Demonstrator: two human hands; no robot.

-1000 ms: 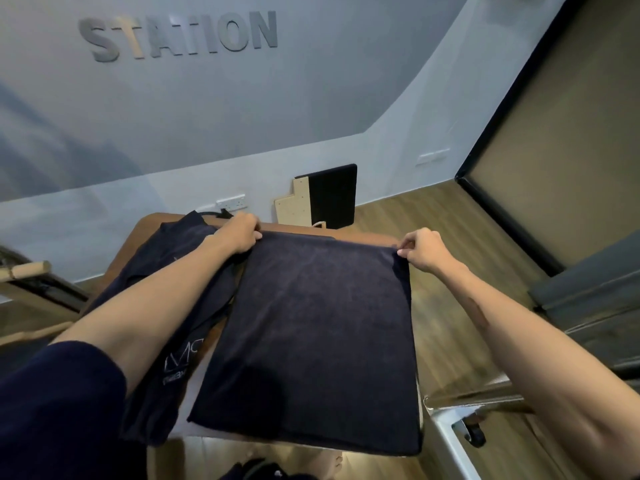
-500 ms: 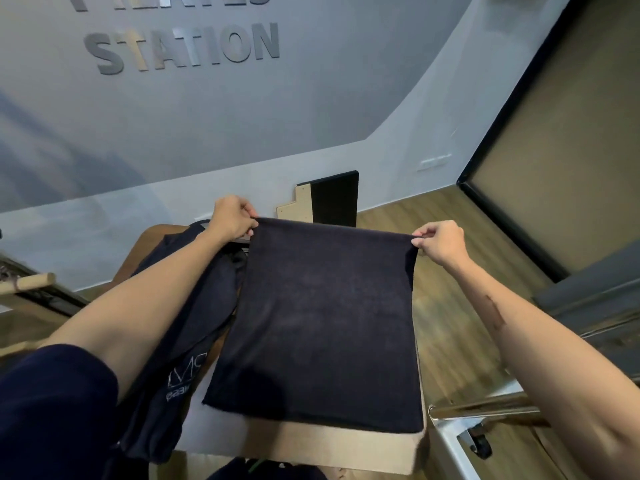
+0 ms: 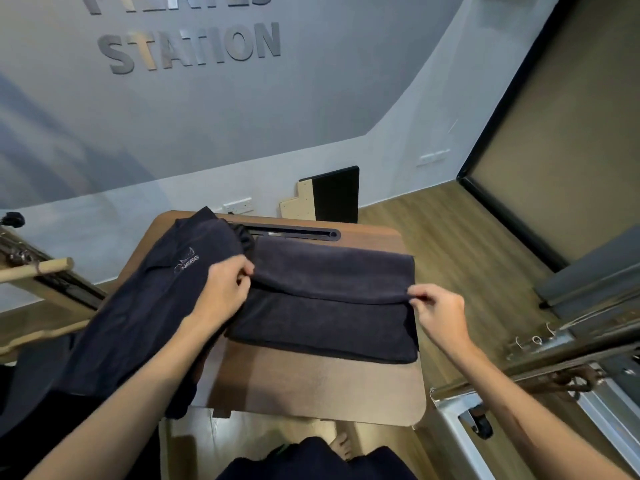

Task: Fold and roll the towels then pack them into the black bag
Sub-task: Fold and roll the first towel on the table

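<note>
Towel (image 3: 332, 299) half-folded on wooden counter (image 3: 311, 386), both hands on the folded-over edge.

Left hand (image 3: 227, 289) pinches the left corner of the upper layer, fingers (image 3: 242, 271) curled onto the cloth; right hand (image 3: 438, 310) pinches the right corner between thumb and fingertips, remaining fingers loosely bent. Upper layer of the dark towel lies doubled toward the person, its free edge falling partway down the lower layer, which lies flat on the counter. Black bag (image 3: 145, 306), bearing a pale printed logo, lies on the counter's left part just beside the towel and hangs over the near-left edge; the left forearm crosses above it. A bunched dark part at the bag's far end, beside the towel's far-left corner, is possibly its drawstring mouth; view too dim to confirm. Slot (image 3: 294, 233) runs along the counter's far edge, behind the towel.
</note>
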